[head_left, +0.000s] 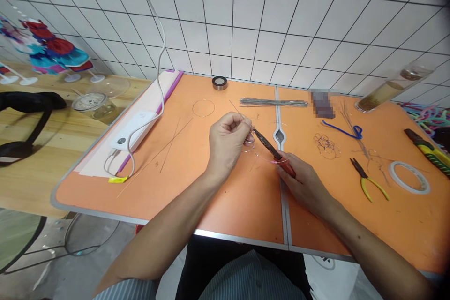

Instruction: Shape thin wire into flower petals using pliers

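Observation:
My left hand (228, 143) is closed in a pinch on thin wire (236, 108), one end of which sticks up past the fingers. Looped wire (250, 144) with a few pink beads (274, 162) hangs below and to the right of the pinch. Wrapped around the red handles of dark-jawed pliers (269, 144) is my right hand (305, 178). The jaw tips meet the wire right beside my left fingertips; the exact grip there is too small to make out.
Behind my hands lies a bundle of straight wires (274, 102), with a roll of black tape (220, 83) farther left. Yellow-handled pliers (367, 180), a white tape ring (409, 178) and a wire tangle (326, 145) lie right. A white power bank (135, 129) with cable sits left.

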A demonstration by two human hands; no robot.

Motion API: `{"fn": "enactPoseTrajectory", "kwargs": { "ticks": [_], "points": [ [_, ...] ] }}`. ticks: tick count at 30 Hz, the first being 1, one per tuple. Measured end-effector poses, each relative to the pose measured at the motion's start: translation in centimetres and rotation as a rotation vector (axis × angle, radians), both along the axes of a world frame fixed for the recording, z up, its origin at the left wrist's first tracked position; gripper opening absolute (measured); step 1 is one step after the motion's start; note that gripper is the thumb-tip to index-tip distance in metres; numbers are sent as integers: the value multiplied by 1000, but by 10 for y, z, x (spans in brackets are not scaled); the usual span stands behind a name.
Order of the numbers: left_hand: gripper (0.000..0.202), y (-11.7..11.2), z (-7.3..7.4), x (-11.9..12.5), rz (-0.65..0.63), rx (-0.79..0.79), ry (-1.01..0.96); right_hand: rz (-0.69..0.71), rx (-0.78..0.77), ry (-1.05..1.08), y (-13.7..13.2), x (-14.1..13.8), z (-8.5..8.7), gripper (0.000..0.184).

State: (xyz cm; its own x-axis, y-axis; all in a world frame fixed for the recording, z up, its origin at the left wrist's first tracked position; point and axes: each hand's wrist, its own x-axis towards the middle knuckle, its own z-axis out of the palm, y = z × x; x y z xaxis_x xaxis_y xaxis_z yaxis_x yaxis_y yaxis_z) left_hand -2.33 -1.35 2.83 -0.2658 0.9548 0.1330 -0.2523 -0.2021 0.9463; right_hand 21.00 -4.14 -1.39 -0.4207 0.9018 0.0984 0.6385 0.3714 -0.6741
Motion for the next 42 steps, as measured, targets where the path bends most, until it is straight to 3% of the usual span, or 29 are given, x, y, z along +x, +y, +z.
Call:
{"fn": "enactPoseTrajectory", "kwargs": {
  "ticks": [8,35,42],
  "points": [
    [17,1,-1,0,-4,15,-5,3,-52,25,1,0,-2,25],
    [16,0,1,1,-4,-3,-21,31,-60,71,0,-4,-4,27],
    [17,0,1,0,1,-1,-8,7,-37,70,1,-4,-9,42]
  ]
}}
